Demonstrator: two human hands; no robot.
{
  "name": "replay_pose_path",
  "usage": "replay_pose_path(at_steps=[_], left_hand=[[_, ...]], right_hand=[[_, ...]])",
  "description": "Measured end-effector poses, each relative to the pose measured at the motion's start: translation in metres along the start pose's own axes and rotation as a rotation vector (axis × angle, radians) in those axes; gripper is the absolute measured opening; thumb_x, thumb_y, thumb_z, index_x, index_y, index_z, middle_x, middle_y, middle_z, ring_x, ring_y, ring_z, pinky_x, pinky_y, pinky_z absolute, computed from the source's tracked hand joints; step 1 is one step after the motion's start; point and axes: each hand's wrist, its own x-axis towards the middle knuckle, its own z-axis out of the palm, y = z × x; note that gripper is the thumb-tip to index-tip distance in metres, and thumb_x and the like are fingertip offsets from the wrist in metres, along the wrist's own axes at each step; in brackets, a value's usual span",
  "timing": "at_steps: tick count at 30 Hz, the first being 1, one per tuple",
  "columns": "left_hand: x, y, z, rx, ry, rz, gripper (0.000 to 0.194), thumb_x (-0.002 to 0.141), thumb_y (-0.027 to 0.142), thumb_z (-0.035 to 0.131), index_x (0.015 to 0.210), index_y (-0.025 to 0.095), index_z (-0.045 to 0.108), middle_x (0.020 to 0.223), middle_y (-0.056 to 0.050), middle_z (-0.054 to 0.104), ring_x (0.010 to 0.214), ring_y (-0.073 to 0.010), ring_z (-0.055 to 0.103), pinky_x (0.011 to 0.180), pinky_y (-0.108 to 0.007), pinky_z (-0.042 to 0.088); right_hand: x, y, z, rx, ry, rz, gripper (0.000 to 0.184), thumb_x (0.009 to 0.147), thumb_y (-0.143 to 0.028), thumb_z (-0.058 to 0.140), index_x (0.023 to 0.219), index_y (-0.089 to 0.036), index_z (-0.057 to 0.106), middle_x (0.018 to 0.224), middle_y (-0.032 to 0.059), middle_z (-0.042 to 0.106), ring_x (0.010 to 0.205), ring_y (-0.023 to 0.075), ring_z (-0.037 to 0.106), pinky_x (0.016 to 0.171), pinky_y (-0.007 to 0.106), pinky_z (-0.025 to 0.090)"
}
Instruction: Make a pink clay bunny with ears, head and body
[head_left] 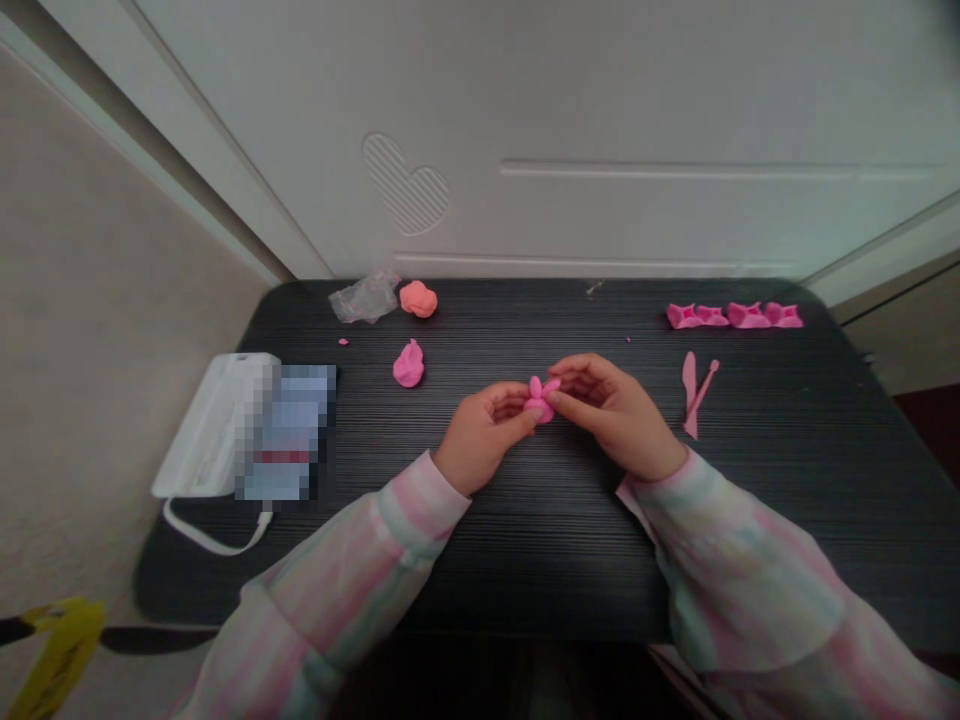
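Between my two hands, just above the dark table, is a small pink clay figure (539, 408) with a rounded body and two upright, ear-like pieces on top. My left hand (491, 430) pinches its body from the left, thumb in front. From the right, the thumb and forefinger of my right hand (611, 410) close on the right ear-like piece. Fingers partly hide the figure's back and sides. Left of my hands lies a lump of pink clay (409, 365), and farther back a lump of orange clay (418, 299).
A crumpled clear wrapper (366, 298) lies beside the orange lump. At the right are pink moulds (735, 316) in a row and two crossed pink modelling tools (691, 390). A white power bank (217, 425), a blurred phone (292, 430) and a white cable (210, 541) occupy the left.
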Motion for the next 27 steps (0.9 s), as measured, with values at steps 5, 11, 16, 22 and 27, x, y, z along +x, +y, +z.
replay_pose_path(at_steps=[5,11,16,22,27], left_hand=[[0.000,0.001,0.000,-0.021,-0.008,-0.013,0.021,0.063,0.019,0.066,0.082,0.012,0.061,0.075,-0.002,0.066,0.068,-0.0094,0.058,0.062,-0.022,0.045],[0.000,0.003,0.000,-0.033,0.004,-0.044,0.019,0.062,0.018,0.065,0.080,0.012,0.060,0.071,-0.001,0.064,0.065,-0.0086,0.056,0.058,-0.021,0.043],[0.000,0.004,-0.001,-0.014,-0.008,-0.046,0.015,0.062,0.017,0.064,0.075,0.012,0.058,0.067,0.001,0.061,0.061,-0.0071,0.054,0.054,-0.019,0.041],[0.001,0.004,-0.003,0.028,-0.039,-0.061,0.015,0.062,0.017,0.062,0.074,0.012,0.056,0.067,0.001,0.059,0.057,-0.0054,0.050,0.052,-0.019,0.039],[0.001,0.005,-0.004,0.028,-0.058,-0.077,0.013,0.063,0.016,0.061,0.074,0.011,0.055,0.065,0.002,0.058,0.054,-0.0040,0.049,0.052,-0.018,0.038]], right_hand=[[-0.001,-0.002,-0.003,-0.039,-0.025,-0.004,0.019,0.071,-0.028,0.062,0.087,-0.023,0.056,0.081,-0.0009,0.063,0.075,0.0120,0.061,0.073,0.028,0.049],[-0.003,-0.011,-0.014,-0.377,-0.052,-0.147,0.021,0.074,-0.030,0.059,0.094,-0.024,0.061,0.092,0.0018,0.065,0.086,0.0166,0.060,0.079,0.032,0.047],[-0.004,-0.015,-0.017,-0.657,-0.044,-0.321,0.016,0.078,-0.031,0.053,0.090,-0.025,0.063,0.090,0.0016,0.067,0.084,0.0174,0.061,0.079,0.033,0.047],[-0.004,-0.017,-0.018,-0.860,-0.081,-0.446,0.014,0.079,-0.025,0.053,0.090,-0.022,0.062,0.089,0.0032,0.068,0.083,0.0166,0.062,0.076,0.031,0.049],[-0.003,-0.016,-0.017,-0.967,-0.058,-0.589,0.012,0.079,-0.022,0.053,0.087,-0.018,0.061,0.084,0.0042,0.068,0.080,0.0151,0.062,0.074,0.029,0.049]])
